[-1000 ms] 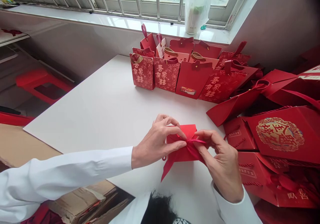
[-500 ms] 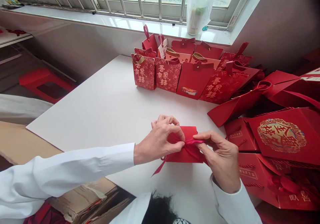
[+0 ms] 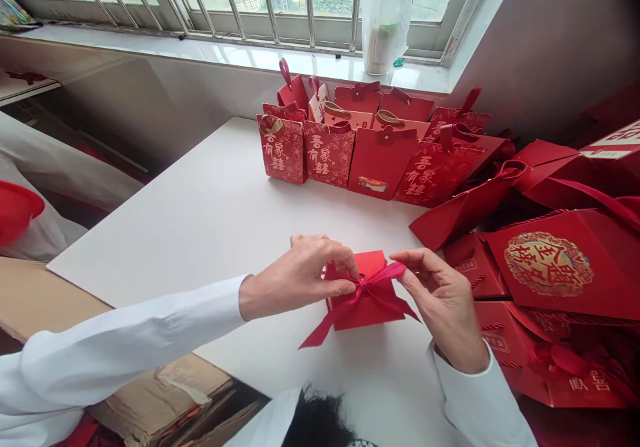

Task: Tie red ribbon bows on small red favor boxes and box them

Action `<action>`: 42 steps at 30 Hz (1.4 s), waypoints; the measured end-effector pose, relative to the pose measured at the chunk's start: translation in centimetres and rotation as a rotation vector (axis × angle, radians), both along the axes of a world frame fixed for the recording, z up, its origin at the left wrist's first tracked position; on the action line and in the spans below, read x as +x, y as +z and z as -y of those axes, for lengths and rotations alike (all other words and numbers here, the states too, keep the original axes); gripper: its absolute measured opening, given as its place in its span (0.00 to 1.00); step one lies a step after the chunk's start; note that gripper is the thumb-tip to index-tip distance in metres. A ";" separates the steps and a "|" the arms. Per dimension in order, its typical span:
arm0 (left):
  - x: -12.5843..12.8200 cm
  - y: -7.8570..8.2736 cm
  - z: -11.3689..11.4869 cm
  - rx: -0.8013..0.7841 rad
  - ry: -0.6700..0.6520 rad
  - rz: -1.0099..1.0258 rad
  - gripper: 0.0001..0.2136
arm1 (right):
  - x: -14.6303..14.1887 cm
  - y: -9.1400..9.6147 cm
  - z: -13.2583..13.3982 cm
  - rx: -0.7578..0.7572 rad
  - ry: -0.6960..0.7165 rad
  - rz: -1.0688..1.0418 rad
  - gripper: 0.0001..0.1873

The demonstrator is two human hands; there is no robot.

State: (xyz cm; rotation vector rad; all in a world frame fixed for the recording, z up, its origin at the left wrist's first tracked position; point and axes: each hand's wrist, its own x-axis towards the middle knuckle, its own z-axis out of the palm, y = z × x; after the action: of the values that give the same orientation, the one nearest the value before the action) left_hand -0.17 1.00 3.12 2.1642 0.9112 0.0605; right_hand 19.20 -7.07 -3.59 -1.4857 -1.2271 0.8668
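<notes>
Red card gift box (image 3: 367, 310) sits on the white counter (image 3: 190, 247), bound with a glossy satin ribbon (image 3: 380, 280) tied in a bow. The hands are close together: the left hand (image 3: 295, 277) pinches the knot, the right hand (image 3: 445, 307) the ribbon's upper end. Patterned red paper gift bags (image 3: 330, 154) stand in a row beyond.

A row of red gift bags (image 3: 330, 154) stands upright along the far side of the white surface (image 3: 175, 234), below a window sill (image 3: 225, 55) carrying a plastic bag (image 3: 385, 20). More red gift bags (image 3: 545, 267) lie heaped at right; flattened cardboard (image 3: 40, 294) sits lower left.
</notes>
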 end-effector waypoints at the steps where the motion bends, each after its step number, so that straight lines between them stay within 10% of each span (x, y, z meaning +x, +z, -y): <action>1: 0.0 0.2 -0.1 0.008 0.000 -0.016 0.05 | 0.0 -0.1 -0.1 0.002 -0.003 -0.010 0.09; 15: -0.7 1.6 -1.4 -0.198 -0.004 0.027 0.06 | 0.7 0.8 2.8 0.251 -0.187 0.265 0.06; 22: -0.6 1.7 -1.4 -0.242 0.006 0.040 0.09 | -3.4 0.7 4.1 0.579 0.092 0.745 0.13; 33: -0.6 1.1 -0.4 -0.392 0.129 0.156 0.11 | -5.4 0.6 2.8 0.577 -0.053 0.687 0.08; 42: -1.0 0.6 0.1 -0.014 0.166 0.035 0.10 | -4.5 0.2 4.6 0.611 0.078 0.619 0.09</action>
State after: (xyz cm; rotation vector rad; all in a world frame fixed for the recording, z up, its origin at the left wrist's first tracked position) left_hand -1.20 0.86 3.75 2.0645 1.0661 0.1731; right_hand 14.74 -11.66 -3.37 -1.2222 -1.8063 0.0227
